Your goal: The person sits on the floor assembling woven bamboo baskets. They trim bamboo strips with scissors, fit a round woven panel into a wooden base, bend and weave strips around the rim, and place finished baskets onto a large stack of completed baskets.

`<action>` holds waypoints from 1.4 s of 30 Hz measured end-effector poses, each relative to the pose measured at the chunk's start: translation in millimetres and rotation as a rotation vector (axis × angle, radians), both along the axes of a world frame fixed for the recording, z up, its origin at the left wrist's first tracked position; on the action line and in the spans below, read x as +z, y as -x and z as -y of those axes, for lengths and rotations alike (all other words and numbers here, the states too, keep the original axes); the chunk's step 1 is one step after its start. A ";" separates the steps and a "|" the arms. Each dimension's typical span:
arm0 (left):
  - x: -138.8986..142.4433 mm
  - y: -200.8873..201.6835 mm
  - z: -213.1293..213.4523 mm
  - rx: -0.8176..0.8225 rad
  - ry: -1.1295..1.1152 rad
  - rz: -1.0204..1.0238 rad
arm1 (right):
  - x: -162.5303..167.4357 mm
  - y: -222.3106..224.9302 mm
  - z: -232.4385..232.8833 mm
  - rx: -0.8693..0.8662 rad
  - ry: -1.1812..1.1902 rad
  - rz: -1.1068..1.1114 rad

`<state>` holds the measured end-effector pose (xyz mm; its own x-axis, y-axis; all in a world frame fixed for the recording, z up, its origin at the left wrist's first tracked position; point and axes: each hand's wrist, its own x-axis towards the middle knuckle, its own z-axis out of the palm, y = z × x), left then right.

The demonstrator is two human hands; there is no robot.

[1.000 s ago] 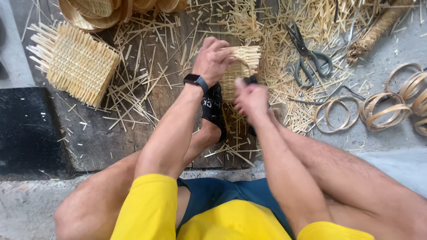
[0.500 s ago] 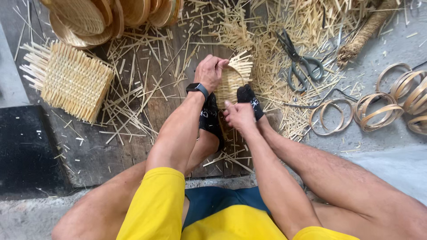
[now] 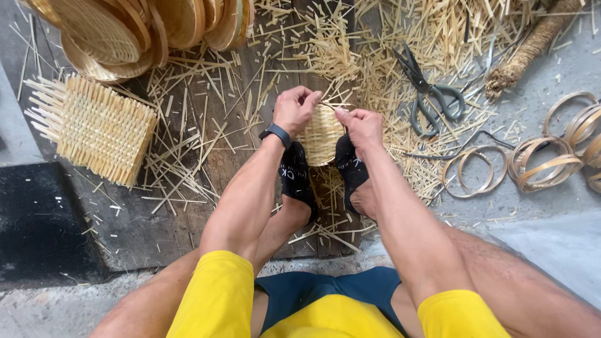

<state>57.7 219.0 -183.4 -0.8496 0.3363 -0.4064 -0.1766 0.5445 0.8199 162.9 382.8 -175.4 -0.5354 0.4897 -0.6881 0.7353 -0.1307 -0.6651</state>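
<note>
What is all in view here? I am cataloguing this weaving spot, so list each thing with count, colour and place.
small woven piece: one, tan, held between both hands above the feet
square woven mat: one, straw-coloured, left
round woven trays: a stack, tan, top left
scissors: one pair, dark grey, right of the hands
bamboo rings: several, tan, far right
cut splints: many, pale, strewn over the wooden board
socks: two, black
left hand: with black wristband, on the piece
right hand: on the piece
</note>
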 end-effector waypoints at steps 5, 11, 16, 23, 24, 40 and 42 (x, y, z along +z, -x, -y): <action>-5.9 14.5 -0.9 0.073 -0.300 0.052 | 20.3 11.0 -10.6 0.060 -0.174 -0.281; -7.2 1.8 6.0 0.163 -0.159 0.072 | 4.5 55.0 11.4 0.060 0.186 -0.420; 23.7 8.8 11.1 -0.110 -0.184 0.130 | 43.1 46.5 -75.2 0.261 0.004 -0.094; 59.9 -51.0 8.4 -0.378 -0.031 -0.639 | 176.1 -11.2 -240.6 1.109 -0.934 0.452; 55.9 -64.3 10.1 -0.454 0.042 -0.750 | 181.5 -19.5 -246.4 1.195 -0.970 0.493; 36.0 -101.9 -36.9 0.106 0.260 -0.603 | -21.2 -52.7 -203.2 0.593 -0.768 0.064; 38.6 -95.7 -26.9 -0.067 0.154 -0.697 | -24.5 -50.4 -213.2 0.706 -0.644 0.157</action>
<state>153.4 245.9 -144.8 -0.9083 0.3793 0.1766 0.3983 0.6543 0.6429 213.3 596.0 -199.9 -0.7756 0.3987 -0.4894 0.5912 0.7304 -0.3419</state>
